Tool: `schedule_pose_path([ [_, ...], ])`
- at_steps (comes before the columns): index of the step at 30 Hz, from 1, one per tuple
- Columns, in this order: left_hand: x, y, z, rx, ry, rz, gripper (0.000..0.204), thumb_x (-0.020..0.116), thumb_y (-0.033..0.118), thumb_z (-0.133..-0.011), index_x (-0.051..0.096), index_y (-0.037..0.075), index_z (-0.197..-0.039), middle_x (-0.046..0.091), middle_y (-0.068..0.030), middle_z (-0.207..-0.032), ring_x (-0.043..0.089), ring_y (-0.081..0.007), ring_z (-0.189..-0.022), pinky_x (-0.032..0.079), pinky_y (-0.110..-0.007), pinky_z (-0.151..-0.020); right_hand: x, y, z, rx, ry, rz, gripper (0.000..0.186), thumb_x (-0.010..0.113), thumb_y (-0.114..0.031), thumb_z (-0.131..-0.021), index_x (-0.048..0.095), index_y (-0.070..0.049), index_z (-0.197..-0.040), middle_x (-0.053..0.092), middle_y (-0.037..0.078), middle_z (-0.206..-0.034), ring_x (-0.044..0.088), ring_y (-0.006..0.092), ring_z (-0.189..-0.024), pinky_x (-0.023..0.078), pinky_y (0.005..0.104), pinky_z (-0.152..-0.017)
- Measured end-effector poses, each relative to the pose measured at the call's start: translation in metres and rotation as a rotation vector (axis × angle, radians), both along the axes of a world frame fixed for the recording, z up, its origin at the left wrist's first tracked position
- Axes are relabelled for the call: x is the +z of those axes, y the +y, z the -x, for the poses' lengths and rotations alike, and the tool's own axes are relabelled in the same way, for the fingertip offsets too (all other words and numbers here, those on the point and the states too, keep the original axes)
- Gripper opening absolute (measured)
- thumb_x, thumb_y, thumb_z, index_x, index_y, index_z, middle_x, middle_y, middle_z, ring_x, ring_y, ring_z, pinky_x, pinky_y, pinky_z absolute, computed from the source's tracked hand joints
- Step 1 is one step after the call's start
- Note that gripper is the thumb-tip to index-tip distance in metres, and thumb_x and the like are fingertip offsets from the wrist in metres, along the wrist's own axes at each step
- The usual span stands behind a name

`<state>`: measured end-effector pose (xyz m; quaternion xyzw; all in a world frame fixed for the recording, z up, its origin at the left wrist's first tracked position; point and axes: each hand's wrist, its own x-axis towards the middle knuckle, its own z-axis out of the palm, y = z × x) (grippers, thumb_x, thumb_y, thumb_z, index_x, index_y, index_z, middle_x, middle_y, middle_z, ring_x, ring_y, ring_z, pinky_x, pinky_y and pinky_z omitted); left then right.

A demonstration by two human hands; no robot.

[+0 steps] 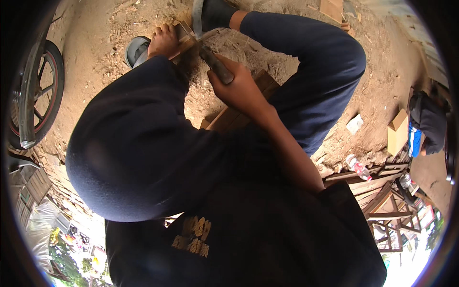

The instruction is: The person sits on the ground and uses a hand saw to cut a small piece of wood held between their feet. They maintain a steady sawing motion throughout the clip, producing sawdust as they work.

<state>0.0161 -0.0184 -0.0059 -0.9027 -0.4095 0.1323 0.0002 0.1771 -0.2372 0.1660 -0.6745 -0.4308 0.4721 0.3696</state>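
Note:
My right hand [239,88] is wrapped around the dark handle of a knife [217,66], whose curved grey blade points away toward the top edge. Beside the blade, my left hand [163,42] presses its fingers on a small wooden block [184,38] near the ground. The blade's base lies against or very close to the block's right end; whether they touch I cannot tell. Below the hands, between my legs, is a dark wooden plank [244,103]. A grey shoe [136,50] shows just left of my left hand, and a dark shoe [216,15] is past the blade.
Bare dirt ground surrounds me. On the far left stands a motorcycle wheel [48,91]. To the right lie a plastic bottle [357,167], a paper scrap [355,124], an open cardboard box [398,131] and a wooden frame [389,215]. Wood offcuts [332,9] lie at the top right.

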Motion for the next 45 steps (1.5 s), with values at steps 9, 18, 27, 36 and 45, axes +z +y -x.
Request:
schedule_pose_path([
  [9, -0.001, 0.003, 0.004, -0.031, 0.059, -0.032, 0.078, 0.066, 0.057, -0.084, 0.045, -0.007, -0.123, 0.052, -0.0228, -0.12, 0.052, -0.0431, -0.117, 0.051, -0.047, -0.095, 0.015, -0.016, 0.012, -0.057, 0.033, -0.03, 0.036, 0.062, -0.007, -0.087, 0.058, 0.001, -0.122, 0.066, 0.023, -0.084, 0.065, 0.0352, -0.075, 0.053, 0.0405, -0.067],
  [18, 0.005, 0.002, 0.017, -0.019, 0.013, -0.065, 0.067, 0.068, 0.049, -0.083, 0.047, -0.005, -0.117, 0.053, -0.0224, -0.115, 0.056, -0.0396, -0.109, 0.052, -0.046, -0.089, 0.02, -0.033, 0.018, -0.133, -0.016, -0.261, 0.024, 0.06, -0.011, -0.09, 0.061, 0.003, -0.11, 0.064, 0.02, -0.079, 0.061, 0.0208, -0.067, 0.05, 0.0373, -0.065],
  [27, -0.008, 0.004, 0.015, -0.047, 0.012, -0.12, 0.065, 0.068, 0.046, -0.083, 0.047, -0.005, -0.117, 0.054, -0.0219, -0.112, 0.056, -0.0398, -0.108, 0.053, -0.047, -0.086, 0.01, -0.045, 0.017, -0.124, -0.012, -0.226, 0.031, 0.062, -0.01, -0.088, 0.059, 0.001, -0.116, 0.065, 0.023, -0.079, 0.066, 0.0328, -0.071, 0.051, 0.0413, -0.067],
  [36, -0.016, 0.002, 0.006, -0.079, -0.061, -0.109, 0.066, 0.07, 0.048, -0.081, 0.049, -0.005, -0.115, 0.055, -0.0205, -0.111, 0.058, -0.0397, -0.104, 0.054, -0.047, -0.084, -0.008, -0.009, 0.013, -0.032, -0.099, -0.237, 0.045, 0.061, -0.008, -0.085, 0.053, -0.002, -0.129, 0.064, 0.025, -0.081, 0.066, 0.042, -0.076, 0.053, 0.0472, -0.066],
  [45, -0.008, 0.005, 0.007, -0.094, -0.042, -0.131, 0.07, 0.069, 0.051, -0.081, 0.047, -0.006, -0.116, 0.054, -0.021, -0.11, 0.059, -0.039, -0.102, 0.054, -0.046, -0.084, -0.018, 0.014, 0.01, 0.019, -0.011, -0.001, 0.049, 0.056, -0.002, -0.086, 0.051, -0.004, -0.134, 0.066, 0.024, -0.096, 0.066, 0.043, -0.077, 0.053, 0.0479, -0.071],
])
